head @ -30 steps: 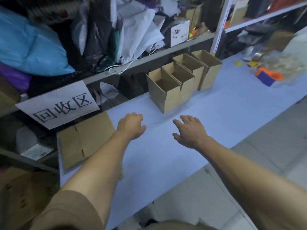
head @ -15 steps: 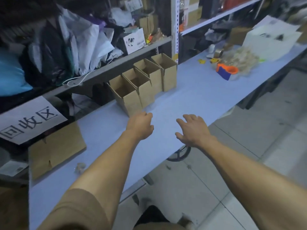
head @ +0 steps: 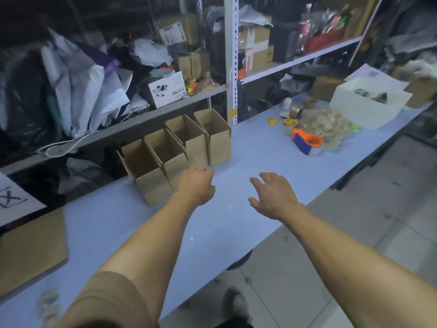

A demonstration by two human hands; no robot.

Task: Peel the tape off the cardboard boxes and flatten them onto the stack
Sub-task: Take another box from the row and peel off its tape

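Several open brown cardboard boxes stand in a row on the pale blue table, against the shelf. The nearest box is at the row's left end and the farthest box at its right end. My left hand hovers just in front of the row's middle, fingers loosely curled, holding nothing. My right hand hangs over the bare table to the right, fingers spread and empty. A flattened cardboard sheet lies at the table's left end.
An orange and blue tape dispenser, a heap of crumpled clear tape, tape rolls and a white box sit at the far right. Cluttered shelves run behind the table. A white sign hangs at left. Tiled floor lies to the right.
The view has swung right, away from the flattened sheet and sign. Both hands have travelled right along the table and now sit close to the box row.
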